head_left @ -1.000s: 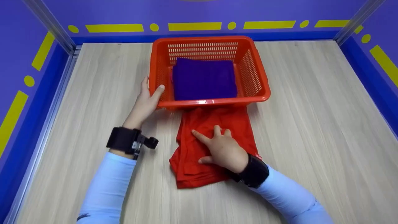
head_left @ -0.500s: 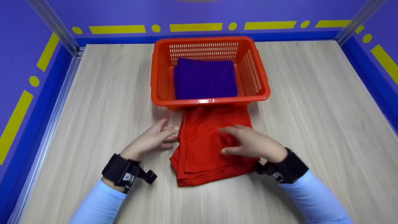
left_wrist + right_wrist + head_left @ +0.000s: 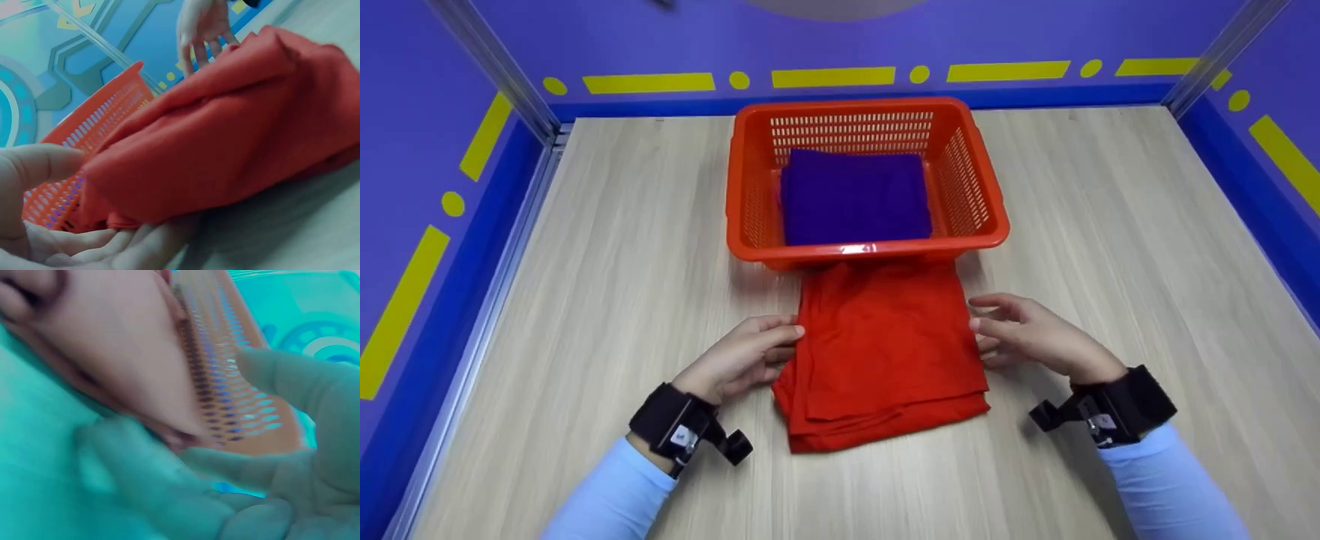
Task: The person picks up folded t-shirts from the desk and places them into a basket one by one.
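Observation:
A folded red cloth (image 3: 892, 345) lies on the table, its far edge up against the front of the basket. At its left edge is my left hand (image 3: 742, 356). In the left wrist view, the fingers (image 3: 149, 247) reach under the cloth while the thumb stands at its edge, with a gap between them. My right hand (image 3: 1039, 337) is by the right edge, thumb and fingers apart; the right wrist view is blurred there, so contact is unclear. Inside the red plastic basket (image 3: 866, 251) sits a folded purple cloth (image 3: 855, 199).
The wood-grain table (image 3: 1110, 225) extends to both sides of the basket. Blue panels with yellow marks (image 3: 832, 77) enclose its back and sides, joined by metal corner posts (image 3: 502, 71).
My left hand has let go of the basket's rim and come down to the cloth's left edge. My right hand has lifted off the cloth's top and moved right to its edge.

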Tool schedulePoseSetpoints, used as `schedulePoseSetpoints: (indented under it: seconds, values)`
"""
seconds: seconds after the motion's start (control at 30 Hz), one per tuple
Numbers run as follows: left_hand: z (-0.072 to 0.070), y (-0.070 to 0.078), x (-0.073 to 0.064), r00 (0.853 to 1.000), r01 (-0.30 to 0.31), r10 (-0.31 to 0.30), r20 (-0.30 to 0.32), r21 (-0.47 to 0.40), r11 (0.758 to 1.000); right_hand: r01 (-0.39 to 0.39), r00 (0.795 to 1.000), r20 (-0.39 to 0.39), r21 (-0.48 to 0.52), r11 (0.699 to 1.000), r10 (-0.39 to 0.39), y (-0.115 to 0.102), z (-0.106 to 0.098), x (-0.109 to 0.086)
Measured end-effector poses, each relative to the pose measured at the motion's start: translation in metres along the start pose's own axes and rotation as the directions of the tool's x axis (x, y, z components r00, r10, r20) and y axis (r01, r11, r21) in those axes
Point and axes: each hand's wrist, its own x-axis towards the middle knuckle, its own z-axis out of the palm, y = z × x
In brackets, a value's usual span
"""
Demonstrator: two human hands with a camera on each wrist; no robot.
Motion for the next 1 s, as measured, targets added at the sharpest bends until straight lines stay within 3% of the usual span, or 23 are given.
schedulePoseSetpoints:
  seconds: [0.1,0.27,0.5,0.6,0.83,1.0]
  values:
    - [0.003,-0.004,0.005,0.999,-0.023,0.026,0.034,-0.078,0.997,-0.047,0.999,0.011,0.132,0.99,0.046,0.008,0.005,0.007]
    - [0.012,-0.011,0.013,0.993,-0.067,0.081,0.08,-0.166,0.984,-0.034,0.996,0.083,0.279,0.96,0.011,0.013,0.018,0.017]
    - [0.023,-0.016,0.023,0.992,-0.032,0.052,0.119,-0.159,0.987,-0.161,0.974,0.218,0.496,0.853,0.056,0.018,0.039,0.031]
    - [0.027,-0.017,0.028,0.996,-0.015,0.027,0.087,-0.132,0.991,-0.198,0.968,0.238,0.534,0.822,0.078,0.018,0.045,0.036]
    - [0.033,-0.018,0.036,0.998,0.034,-0.037,-0.042,-0.079,0.996,-0.244,0.965,0.222,0.556,0.795,0.142,0.019,0.05,0.042]
    - [0.031,-0.017,0.036,0.999,0.04,-0.043,-0.026,-0.13,0.991,-0.233,0.969,0.206,0.595,0.769,0.135,0.019,0.05,0.043]
